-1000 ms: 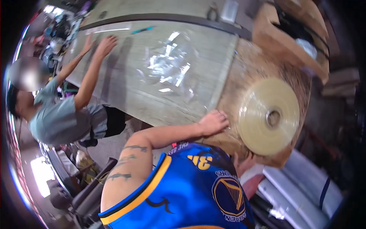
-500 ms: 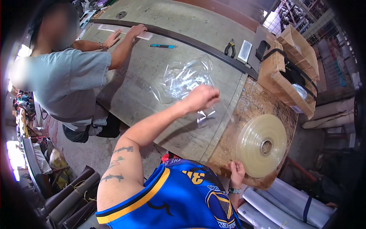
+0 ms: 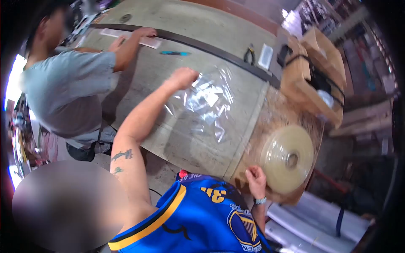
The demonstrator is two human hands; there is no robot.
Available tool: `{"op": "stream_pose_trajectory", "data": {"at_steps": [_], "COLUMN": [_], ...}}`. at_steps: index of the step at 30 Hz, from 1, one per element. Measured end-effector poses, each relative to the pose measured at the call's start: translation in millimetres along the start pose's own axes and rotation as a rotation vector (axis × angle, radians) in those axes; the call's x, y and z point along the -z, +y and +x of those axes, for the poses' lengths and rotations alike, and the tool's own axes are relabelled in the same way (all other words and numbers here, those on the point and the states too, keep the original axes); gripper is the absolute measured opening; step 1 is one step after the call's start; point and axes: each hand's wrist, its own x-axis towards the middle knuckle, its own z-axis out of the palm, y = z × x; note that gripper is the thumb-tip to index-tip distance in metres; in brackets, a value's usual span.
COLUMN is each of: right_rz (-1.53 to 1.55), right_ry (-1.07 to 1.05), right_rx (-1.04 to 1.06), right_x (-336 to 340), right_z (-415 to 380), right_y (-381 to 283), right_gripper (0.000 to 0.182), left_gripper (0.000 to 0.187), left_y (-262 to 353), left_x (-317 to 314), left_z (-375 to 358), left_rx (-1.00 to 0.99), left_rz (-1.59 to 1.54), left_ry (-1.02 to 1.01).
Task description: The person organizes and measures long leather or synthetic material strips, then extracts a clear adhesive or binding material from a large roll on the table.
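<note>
My left hand (image 3: 184,78) is closed over the table, its fingertips at the upper left edge of a loose heap of clear plastic strip (image 3: 211,99); a bit of the strip appears pinched in them. The heap lies in shiny tangled loops on the grey tabletop. My right hand (image 3: 256,179), a watch at its wrist, has its fingers curled together beside a large flat roll of clear yellowish plastic (image 3: 289,160). Whatever those fingers hold is too small to make out. The roll lies on its side on the brown board (image 3: 253,147), its core facing up.
At the left a person in a grey shirt (image 3: 71,84) presses both hands on a pale strip (image 3: 149,42) by a dark metal bar (image 3: 181,40). A blue cutter (image 3: 175,53), pliers (image 3: 249,55), a white block (image 3: 265,56) and a cardboard box (image 3: 312,76) lie beyond.
My left hand has swung left and away from me, from the right side of the plastic heap to its upper left. My right hand stays beside the roll. The view has shifted slightly.
</note>
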Motion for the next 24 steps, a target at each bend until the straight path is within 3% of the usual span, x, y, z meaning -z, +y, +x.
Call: {"op": "stream_pose_trajectory", "data": {"at_steps": [2,3,4,6,7,9,12,15,16,19,20,22,24], "right_rz": [-0.027,-0.096,-0.157,-0.222,-0.261,-0.307,-0.264,-0.213,-0.233,-0.383,-0.448,-0.530,-0.533], "right_ry": [0.025,0.043,0.042,0.111,0.186,0.329,0.583,0.756,0.778,0.756,0.734,0.641,0.548], "right_rx": [0.011,0.030,0.071,0.116,0.122,0.153,0.135,0.034,-0.006,0.022,0.045,0.056,0.052], "right_x": [9,25,41,84,105,160,250,310,325,351,356,357,357], "right_z": [-6,-15,-14,-20,-19,-17,-15,-5,0,43,56,80,99], "right_y": [-18,-28,-35,-43,-55,-49,-6,40,55,80,88,81,71], "right_gripper": [0.027,0.027,0.028,0.027,0.026,0.026,0.030,0.037,0.041,0.059,0.066,0.076,0.082], "left_gripper": [0.018,0.017,0.017,0.020,0.028,0.031,0.029,0.033,0.038,0.063,0.073,0.073,0.070], "left_y": [-17,-2,-9,-16,-7,-12,23,126,194,355,380,431,469], "left_x": [-3,12,10,9,32,42,39,13,2,-59,-95,-144,-159], "left_z": [-1,-3,-6,-16,-14,-19,-32,-30,-32,-16,-2,19,27], "left_rx": [0.031,0.152,0.072,-0.036,0.151,0.322,0.148,0.293,0.292,0.164,0.167,0.288,0.331], "left_rz": [0.003,-0.154,-0.295,-0.242,-0.248,-0.316,-0.227,-0.408,-0.419,-0.629,-0.694,-0.467,-0.294], "left_ry": [-0.122,-0.280,-0.205,-0.017,-0.188,-0.198,0.418,0.429,0.371,0.002,-0.074,-0.117,-0.029]}}
